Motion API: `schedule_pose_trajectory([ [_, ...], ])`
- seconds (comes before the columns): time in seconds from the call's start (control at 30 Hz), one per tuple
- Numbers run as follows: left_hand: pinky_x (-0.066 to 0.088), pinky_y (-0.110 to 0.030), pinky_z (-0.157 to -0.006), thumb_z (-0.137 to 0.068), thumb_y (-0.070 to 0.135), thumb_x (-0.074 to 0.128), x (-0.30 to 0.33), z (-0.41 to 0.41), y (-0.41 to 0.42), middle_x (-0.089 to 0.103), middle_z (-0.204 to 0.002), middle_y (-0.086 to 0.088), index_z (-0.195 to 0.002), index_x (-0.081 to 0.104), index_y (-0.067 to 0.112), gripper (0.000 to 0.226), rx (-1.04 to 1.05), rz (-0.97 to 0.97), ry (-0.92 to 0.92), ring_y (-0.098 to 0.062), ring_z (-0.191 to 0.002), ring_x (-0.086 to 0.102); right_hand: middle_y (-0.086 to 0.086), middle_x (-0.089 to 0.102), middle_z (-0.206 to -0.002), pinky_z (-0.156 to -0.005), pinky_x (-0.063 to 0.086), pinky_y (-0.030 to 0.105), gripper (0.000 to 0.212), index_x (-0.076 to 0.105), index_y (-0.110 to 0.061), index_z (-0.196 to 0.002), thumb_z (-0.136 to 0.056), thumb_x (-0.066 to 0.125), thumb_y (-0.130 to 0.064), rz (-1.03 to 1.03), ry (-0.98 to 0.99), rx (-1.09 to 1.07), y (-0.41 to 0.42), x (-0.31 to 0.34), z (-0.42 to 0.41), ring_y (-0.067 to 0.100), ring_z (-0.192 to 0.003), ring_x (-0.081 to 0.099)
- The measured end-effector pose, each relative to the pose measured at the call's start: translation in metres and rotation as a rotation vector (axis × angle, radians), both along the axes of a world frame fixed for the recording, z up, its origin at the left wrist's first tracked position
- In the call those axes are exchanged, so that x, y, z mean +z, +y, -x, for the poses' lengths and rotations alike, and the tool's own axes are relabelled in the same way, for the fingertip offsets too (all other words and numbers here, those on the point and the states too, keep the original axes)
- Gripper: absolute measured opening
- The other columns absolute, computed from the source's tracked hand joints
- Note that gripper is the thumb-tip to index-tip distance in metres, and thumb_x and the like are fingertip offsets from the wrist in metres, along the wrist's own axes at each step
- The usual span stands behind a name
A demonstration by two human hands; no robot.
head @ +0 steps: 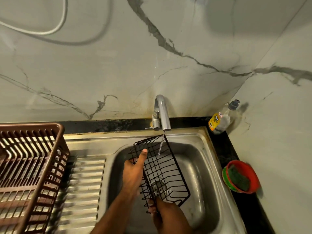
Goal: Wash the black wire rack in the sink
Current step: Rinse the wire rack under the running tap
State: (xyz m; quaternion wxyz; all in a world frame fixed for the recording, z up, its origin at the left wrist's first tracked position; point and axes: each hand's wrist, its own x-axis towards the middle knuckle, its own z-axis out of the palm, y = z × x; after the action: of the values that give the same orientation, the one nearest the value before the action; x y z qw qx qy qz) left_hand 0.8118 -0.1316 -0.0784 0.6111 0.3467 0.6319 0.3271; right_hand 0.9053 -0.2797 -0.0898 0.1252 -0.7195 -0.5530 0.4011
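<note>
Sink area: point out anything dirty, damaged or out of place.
Brownish staining marks the marble wall behind the tap and along the sink rim. Nothing looks broken or spilled.

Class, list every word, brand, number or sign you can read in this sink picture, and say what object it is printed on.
Soap bottle, yellow label: there is dark print, and a small blue-and-white patch above it, but all of it is too small and blurred to read.
Faucet, black wire rack, red bowl, brown dish rack: no text visible.
So nothing in this picture can be quoted.
</note>
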Motion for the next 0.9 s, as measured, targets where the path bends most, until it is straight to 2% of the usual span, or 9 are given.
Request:
schedule_pose_trajectory([
  [0.17,0.049,-0.044,-0.097,-0.085,0.079,0.044,0.007,0.020,-0.009,0.070,-0.113,-0.003,-0.124,0.065,0.022,0.072,-0.041,-0.030,-0.124,-0.020,-0.104,0.064,0.009,0.079,-0.092,-0.081,0.058,0.027,0.027,0.068,-0.008,-0.107,-0.081,0.068,-0.001,0.000,0.703,-0.431,-0.015,-0.001,-0.011,0.016,-0.088,0.075],
  [0.27,0.049,-0.046,-0.092,-0.086,0.077,0.043,-0.013,0.033,-0.006,0.063,-0.101,-0.011,-0.124,0.064,0.014,0.076,0.000,0.021,-0.038,-0.023,-0.090,0.056,0.033,0.071,-0.087,-0.071,0.060,0.038,0.051,0.063,0.012,-0.101,-0.061,0.089,-0.005,-0.031,1.114,-0.510,-0.019,0.001,-0.032,0.035,-0.077,0.074],
  [0.37,0.052,-0.046,-0.085,-0.084,0.083,0.048,-0.045,0.047,-0.008,0.058,-0.091,-0.020,-0.123,0.060,0.006,0.087,-0.092,0.239,-0.010,-0.025,-0.082,0.053,0.034,0.067,-0.082,-0.069,0.059,0.046,0.054,0.072,0.009,-0.091,-0.047,0.100,-0.005,-0.037,1.360,-0.582,-0.025,-0.011,-0.046,0.039,-0.074,0.070],
  [0.43,0.050,-0.041,-0.080,-0.083,0.080,0.046,-0.048,0.048,-0.012,0.065,-0.102,-0.014,-0.115,0.060,0.017,0.073,-0.168,0.367,-0.073,-0.026,-0.089,0.062,0.025,0.068,-0.077,-0.069,0.056,0.042,0.047,0.077,0.003,-0.089,-0.048,0.099,-0.002,-0.023,1.477,-0.606,-0.026,-0.017,-0.050,0.031,-0.072,0.067],
  [0.57,0.053,-0.044,-0.080,-0.093,0.077,0.036,-0.050,0.042,-0.019,0.075,-0.106,-0.016,-0.122,0.061,0.008,0.079,-0.245,0.497,-0.201,-0.034,-0.098,0.070,0.015,0.067,-0.077,-0.080,0.050,0.041,0.040,0.077,0.001,-0.096,-0.059,0.092,0.003,0.035,1.609,-0.642,-0.025,-0.034,-0.062,0.025,-0.070,0.062],
  [0.7,0.052,-0.044,-0.086,-0.088,0.080,0.044,-0.065,0.036,-0.019,0.076,-0.099,-0.016,-0.116,0.069,0.010,0.080,-0.158,0.417,-0.180,-0.033,-0.092,0.068,0.016,0.059,-0.078,-0.073,0.056,0.040,0.049,0.075,0.005,-0.104,-0.058,0.092,0.006,0.203,1.451,-0.707,-0.019,-0.040,-0.078,0.026,-0.069,0.060],
  [0.77,0.051,-0.041,-0.078,-0.091,0.074,0.045,-0.069,0.034,-0.016,0.073,-0.091,-0.018,-0.106,0.070,0.006,0.074,-0.127,0.367,-0.129,-0.031,-0.083,0.065,0.019,0.067,-0.090,-0.073,0.059,0.039,0.039,0.073,-0.002,-0.114,-0.079,0.071,0.013,0.270,1.227,-0.721,-0.012,-0.045,-0.089,0.027,-0.079,0.066],
  [0.83,0.054,-0.040,-0.072,-0.091,0.070,0.052,-0.075,0.033,-0.012,0.072,-0.094,-0.017,-0.108,0.069,0.005,0.069,-0.108,0.323,-0.097,-0.030,-0.080,0.065,0.018,0.073,-0.109,-0.086,0.058,0.043,0.056,0.071,-0.014,-0.119,-0.087,0.043,0.023,0.366,1.021,-0.698,-0.004,-0.055,-0.096,0.029,-0.096,0.068],
  [0.9,0.055,-0.040,-0.069,-0.089,0.065,0.060,-0.083,0.030,-0.011,0.070,-0.096,-0.016,-0.109,0.069,0.005,0.063,-0.103,0.296,-0.075,-0.029,-0.081,0.066,0.013,0.074,-0.114,-0.093,0.055,0.046,0.058,0.070,-0.018,-0.120,-0.088,0.038,0.018,0.441,0.853,-0.675,0.003,-0.063,-0.093,0.030,-0.103,0.068],
])
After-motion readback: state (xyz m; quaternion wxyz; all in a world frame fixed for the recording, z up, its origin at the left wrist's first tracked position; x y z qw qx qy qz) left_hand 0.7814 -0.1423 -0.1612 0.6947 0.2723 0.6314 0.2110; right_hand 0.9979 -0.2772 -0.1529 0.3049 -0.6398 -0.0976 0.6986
